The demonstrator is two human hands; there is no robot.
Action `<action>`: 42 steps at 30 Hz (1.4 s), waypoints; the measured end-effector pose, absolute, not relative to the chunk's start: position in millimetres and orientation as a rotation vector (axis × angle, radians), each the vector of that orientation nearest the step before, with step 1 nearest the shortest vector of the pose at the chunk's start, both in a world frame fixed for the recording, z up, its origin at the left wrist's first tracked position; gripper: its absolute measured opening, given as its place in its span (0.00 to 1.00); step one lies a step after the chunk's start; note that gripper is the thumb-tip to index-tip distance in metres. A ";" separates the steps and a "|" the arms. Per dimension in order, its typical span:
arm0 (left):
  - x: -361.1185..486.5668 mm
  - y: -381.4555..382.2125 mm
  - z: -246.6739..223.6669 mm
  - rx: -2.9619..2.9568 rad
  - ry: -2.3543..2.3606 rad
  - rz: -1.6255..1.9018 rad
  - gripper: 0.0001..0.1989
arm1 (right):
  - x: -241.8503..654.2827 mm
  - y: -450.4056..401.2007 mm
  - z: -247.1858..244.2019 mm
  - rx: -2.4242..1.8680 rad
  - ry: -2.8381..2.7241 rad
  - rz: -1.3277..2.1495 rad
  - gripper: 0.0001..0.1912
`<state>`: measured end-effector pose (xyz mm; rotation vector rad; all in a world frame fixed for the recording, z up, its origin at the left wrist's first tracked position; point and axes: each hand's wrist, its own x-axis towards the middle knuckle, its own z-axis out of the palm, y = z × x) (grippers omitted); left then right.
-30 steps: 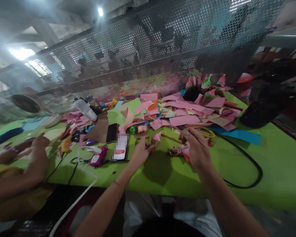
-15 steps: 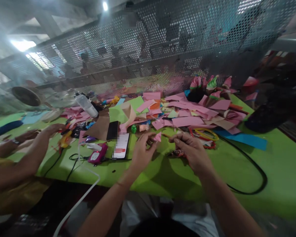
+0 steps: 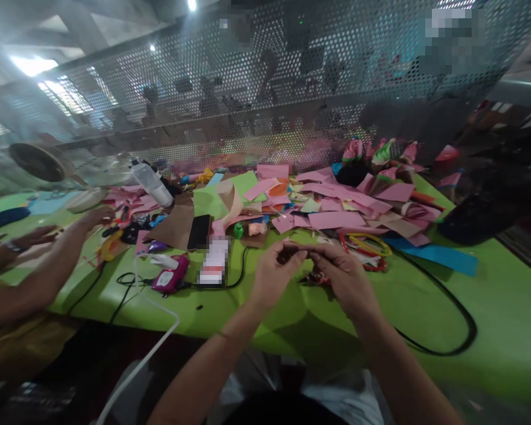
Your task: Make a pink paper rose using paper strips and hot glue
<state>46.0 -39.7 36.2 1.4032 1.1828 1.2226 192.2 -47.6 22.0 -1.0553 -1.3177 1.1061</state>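
Note:
Over the green table (image 3: 429, 307), my left hand (image 3: 277, 273) and my right hand (image 3: 343, 271) meet at their fingertips, thumbs close together. Both hands are closed in a pinch. What lies between the fingers is mostly hidden; only a bit of pink shows at the top of my left hand. Just below the fingers lies a small dark red tangled item (image 3: 315, 278). Behind the hands spreads a pile of pink paper pieces (image 3: 336, 219). A yellow loop (image 3: 371, 242) rests right of my right hand.
A phone with a lit screen (image 3: 215, 260), a dark phone (image 3: 199, 232) and a magenta device (image 3: 171, 275) with cables lie left. A bottle (image 3: 151, 183) stands behind. Another person's arm (image 3: 57, 260) reaches in at far left. A black cable (image 3: 471, 324) curves right; a blue strip (image 3: 438, 255) lies nearby.
My two hands have come together, the left moving right. The pink cone seen in my left fingers is now mostly hidden. The other person's hands have shifted slightly.

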 end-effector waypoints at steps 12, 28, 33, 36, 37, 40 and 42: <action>35.2 -33.8 40.0 1.923 1.249 1.171 0.09 | 191.5 -48.0 21.6 -1.121 -1.432 0.887 0.12; 26.9 -24.9 27.5 2.030 1.143 1.123 0.10 | 190.6 -47.0 16.1 -1.225 -1.437 0.889 0.12; 23.5 -24.7 22.0 2.122 1.134 1.142 0.09 | 189.6 -47.9 14.2 -1.245 -1.503 0.850 0.12; 20.5 -23.6 17.0 2.160 1.126 1.147 0.09 | 189.8 -48.8 12.9 -1.272 -1.557 0.837 0.13; 19.6 -23.4 16.0 2.160 1.123 1.150 0.09 | 190.0 -49.0 12.5 -1.281 -1.570 0.831 0.13; 17.7 -23.8 15.5 2.138 1.094 1.157 0.09 | 190.8 -49.1 12.5 -1.288 -1.585 0.823 0.13; 17.0 -24.5 16.5 2.130 1.064 1.163 0.09 | 191.0 -49.0 12.8 -1.283 -1.584 0.813 0.13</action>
